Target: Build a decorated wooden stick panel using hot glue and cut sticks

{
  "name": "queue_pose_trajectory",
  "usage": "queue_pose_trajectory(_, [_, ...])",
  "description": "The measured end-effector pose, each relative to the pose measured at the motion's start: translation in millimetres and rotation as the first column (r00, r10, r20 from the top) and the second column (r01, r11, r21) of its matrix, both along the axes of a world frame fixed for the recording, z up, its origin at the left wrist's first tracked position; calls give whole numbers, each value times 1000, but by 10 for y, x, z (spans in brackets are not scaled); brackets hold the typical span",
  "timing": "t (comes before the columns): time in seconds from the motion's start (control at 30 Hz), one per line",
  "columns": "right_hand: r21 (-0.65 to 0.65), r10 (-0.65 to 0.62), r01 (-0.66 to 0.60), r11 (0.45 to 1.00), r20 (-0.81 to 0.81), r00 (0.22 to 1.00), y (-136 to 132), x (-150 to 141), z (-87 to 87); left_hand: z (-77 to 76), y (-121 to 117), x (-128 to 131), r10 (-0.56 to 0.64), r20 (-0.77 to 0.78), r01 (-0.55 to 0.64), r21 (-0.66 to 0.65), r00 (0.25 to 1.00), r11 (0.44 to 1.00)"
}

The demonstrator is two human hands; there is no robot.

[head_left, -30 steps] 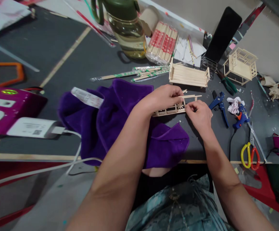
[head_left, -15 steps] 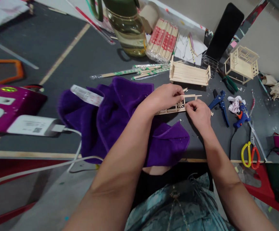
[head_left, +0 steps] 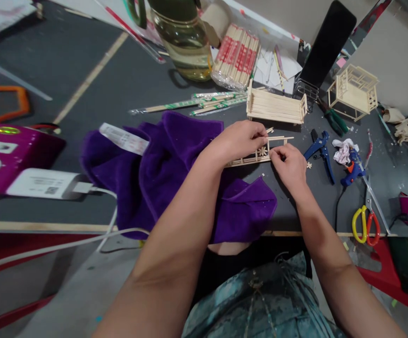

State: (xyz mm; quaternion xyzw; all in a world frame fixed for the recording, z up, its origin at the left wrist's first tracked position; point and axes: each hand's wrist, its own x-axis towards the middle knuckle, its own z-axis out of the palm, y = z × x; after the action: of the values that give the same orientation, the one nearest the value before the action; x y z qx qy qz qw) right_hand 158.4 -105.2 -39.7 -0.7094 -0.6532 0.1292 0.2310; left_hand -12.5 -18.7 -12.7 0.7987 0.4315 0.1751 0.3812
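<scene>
A small frame of thin wooden sticks (head_left: 256, 160), with a flower-shaped wooden piece (head_left: 262, 151) inside it, lies on the dark table at the edge of the purple towel (head_left: 176, 155). My left hand (head_left: 248, 137) reaches across it, fingers closed on the frame's upper stick; the palm hides the frame's left part. From the right, my right hand (head_left: 288, 162) pinches at an upright of the same frame with thumb and forefinger. A second wooden flower (head_left: 309, 165) lies just beside my right hand.
Behind my hands stands a miniature wooden bench (head_left: 276, 107). Rightward are a blue cutter (head_left: 321, 152), a glue gun (head_left: 352, 173), scissors (head_left: 366, 225) and a small wooden model (head_left: 355, 91). A glass jug (head_left: 183, 47) and packed sticks (head_left: 235, 56) stand at the back.
Both hands keep almost the same hold on the wooden frame. The whole view has shifted slightly; nothing else has visibly moved.
</scene>
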Motion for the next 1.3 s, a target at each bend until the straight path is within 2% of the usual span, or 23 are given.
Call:
queue_pose_trajectory(0.27, [-27, 19, -18, 999, 33, 999, -7, -3, 24, -2, -22, 15, 40, -43, -39, 35, 998, 999])
queue_pose_trajectory(0.67, [-88, 17, -19, 996, -19, 1000, -27, -17, 127, -33, -6, -1, 34, -20, -33, 41, 999, 999])
queue_pose_trajectory(0.97, [-125, 11, 5, 992, 127, 992, -17, -105, 116, 1, -10, 10, 25, -20, -24, 21, 999, 999])
queue_pose_trajectory(1.3, [-84, 18, -16, 996, 22, 1000, -28, -17, 68, -37, 9, -15, 26, 5, -26, 30, 1000, 999])
